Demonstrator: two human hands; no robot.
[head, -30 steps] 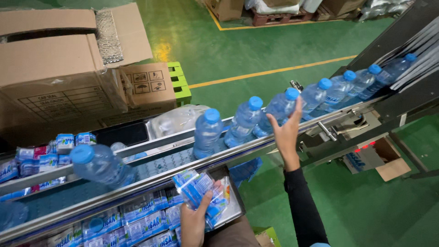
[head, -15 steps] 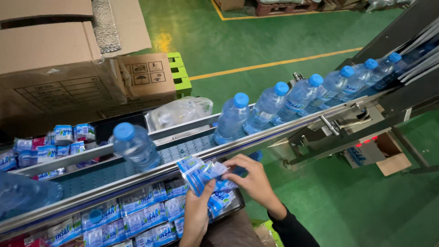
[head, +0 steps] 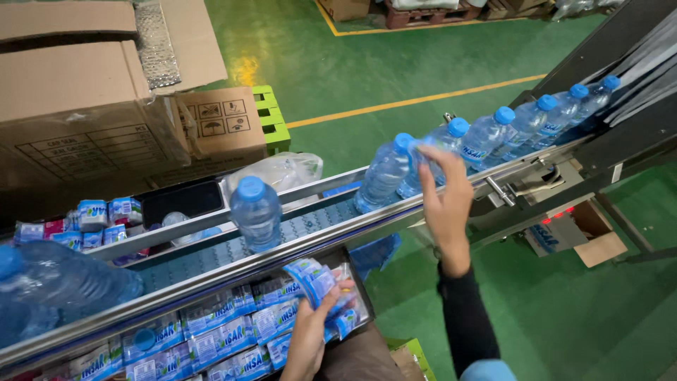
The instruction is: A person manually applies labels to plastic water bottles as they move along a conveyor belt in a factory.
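Observation:
Clear water bottles with blue caps ride a grey conveyor belt (head: 211, 254) between steel rails. My right hand (head: 444, 204) reaches up over the near rail and holds a label sleeve (head: 425, 149) against a bottle (head: 441, 156) in the packed row. My left hand (head: 310, 339) sits below the belt, gripping a stack of blue-and-white label sleeves (head: 314, 279) above a tray of labels (head: 211, 331). A lone bottle (head: 255, 212) stands mid-belt, and another bottle (head: 56, 289) lies close at the left.
Large cardboard boxes (head: 92, 106) stand behind the belt, with small label bundles (head: 92, 219) and a plastic bag (head: 278, 173) beside them. A green pallet block (head: 271, 120) sits on the green floor. A small open box (head: 585, 236) lies under the machine frame at right.
My right hand left the label stack by my left hand and rose to the bottle row with a sleeve. The bottles on the belt moved right.

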